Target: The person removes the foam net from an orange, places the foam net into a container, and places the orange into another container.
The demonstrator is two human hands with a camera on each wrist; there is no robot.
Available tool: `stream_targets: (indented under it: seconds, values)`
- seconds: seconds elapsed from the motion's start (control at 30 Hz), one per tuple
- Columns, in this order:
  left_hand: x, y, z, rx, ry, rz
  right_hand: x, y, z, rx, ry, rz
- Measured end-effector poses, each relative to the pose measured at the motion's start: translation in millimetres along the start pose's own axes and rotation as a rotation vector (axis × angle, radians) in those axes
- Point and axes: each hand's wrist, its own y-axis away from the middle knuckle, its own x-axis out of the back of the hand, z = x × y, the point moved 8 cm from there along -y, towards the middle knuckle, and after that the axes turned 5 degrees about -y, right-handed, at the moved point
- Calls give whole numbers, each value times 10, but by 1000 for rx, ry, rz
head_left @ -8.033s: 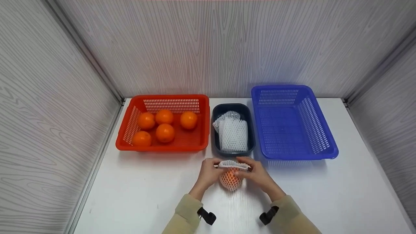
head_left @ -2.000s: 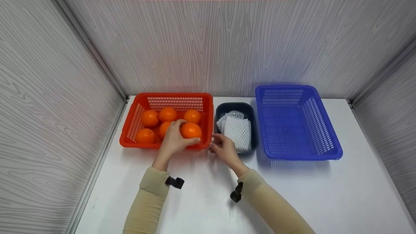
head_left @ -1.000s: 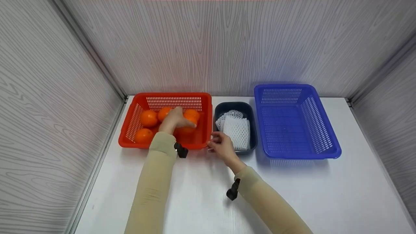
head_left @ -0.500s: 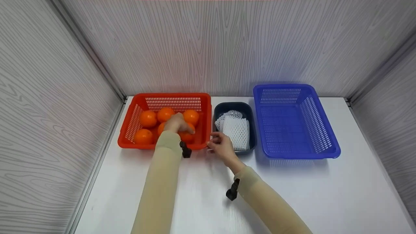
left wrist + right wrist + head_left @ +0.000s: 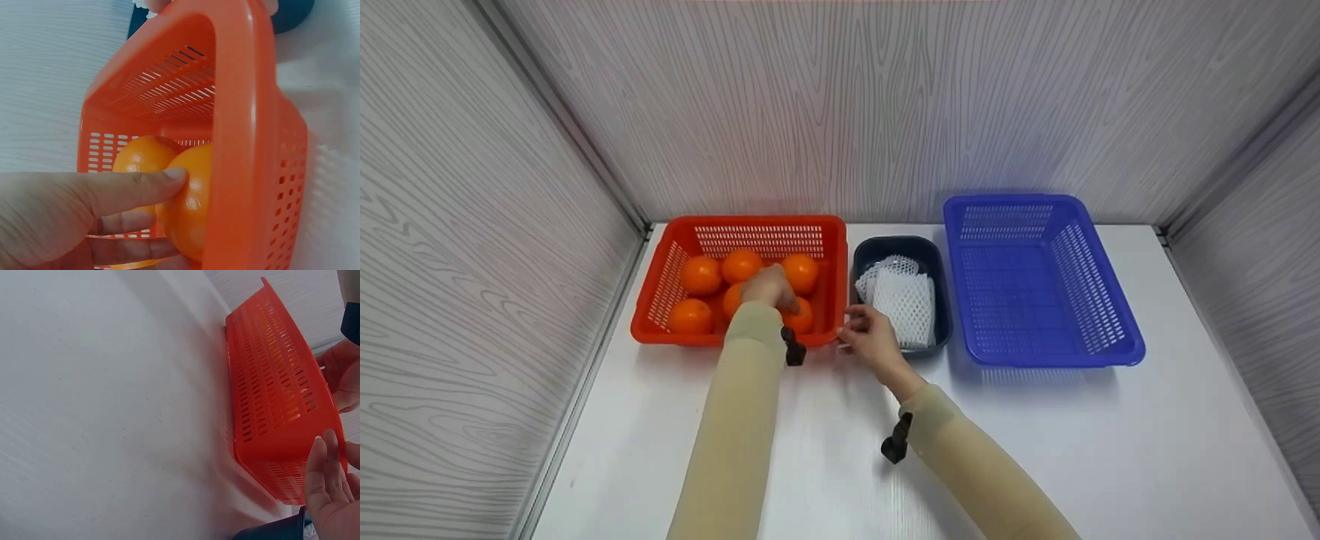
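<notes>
In the head view my left hand (image 5: 769, 289) reaches down into the red basket (image 5: 832, 232) among several bare oranges. The left wrist view shows its straight thumb lying against an orange (image 5: 194, 197), the other fingers stretched out beside it. In the head view this orange (image 5: 799, 318) lies at the basket's front right, partly behind the hand. My right hand (image 5: 874, 337) grips the basket's front right corner, its fingers (image 5: 316, 472) along the outside wall and its thumb at the rim.
A dark box (image 5: 941, 300) with white foam net sleeves (image 5: 904, 307) stands right of the red basket. Beyond it is a blue basket (image 5: 1121, 315) with nothing in it. Wood-patterned walls close off the back and sides of the white table (image 5: 840, 465).
Eight seconds ago both hands held a net-sleeved orange over the table. Later the left hand carried a bare orange into the red basket, lowered it and loosened its fingers; the right hand stayed.
</notes>
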Motion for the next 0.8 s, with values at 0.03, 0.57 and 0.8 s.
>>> stream_targets:
  seconds: [0.03,0.57,0.8]
  values:
    - [-6,-4,1,-1,2,-4,-2,0,1,-3,-1,-2]
    - [16,-32,-19,-98,13,-27,-9,-23,-116,-2,193,-95]
    - [137,58,1,-94,14,1,93,18,-488,124,560,-197]
